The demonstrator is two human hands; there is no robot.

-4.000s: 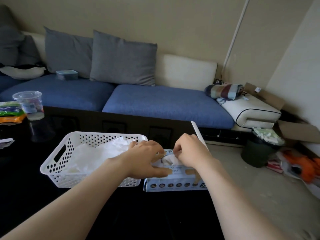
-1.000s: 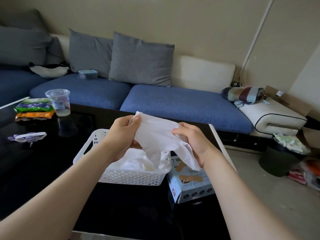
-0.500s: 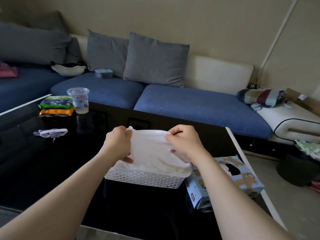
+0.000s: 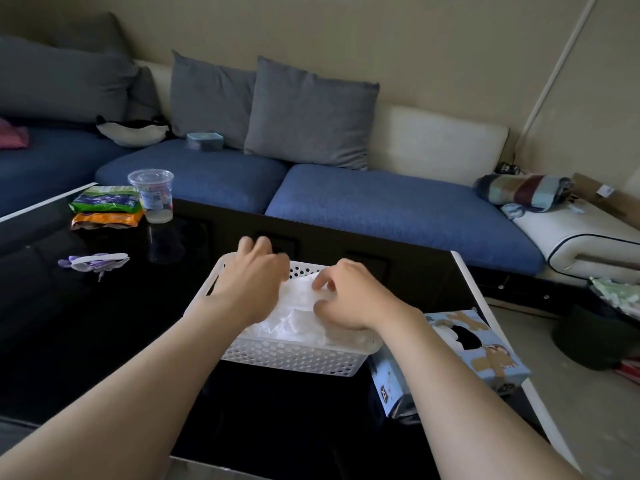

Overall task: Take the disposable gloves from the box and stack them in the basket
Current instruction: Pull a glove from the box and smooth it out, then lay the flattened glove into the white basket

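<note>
The gloves (image 4: 298,317) are lying piled in the basket (image 4: 291,362) on the dark surface (image 4: 104,341); the left hand (image 4: 252,284) is hovering over them, fingers loosely bent, gripping nothing; the right hand (image 4: 349,301) is touching them with curled fingertips, whether pinching I cannot tell; the box (image 4: 485,358) is sitting just beside the basket.

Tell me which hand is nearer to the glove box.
Right. The right hand is over the right half of the basket, the side next to the box; the left hand is over the basket's far left part, farther away.
</note>
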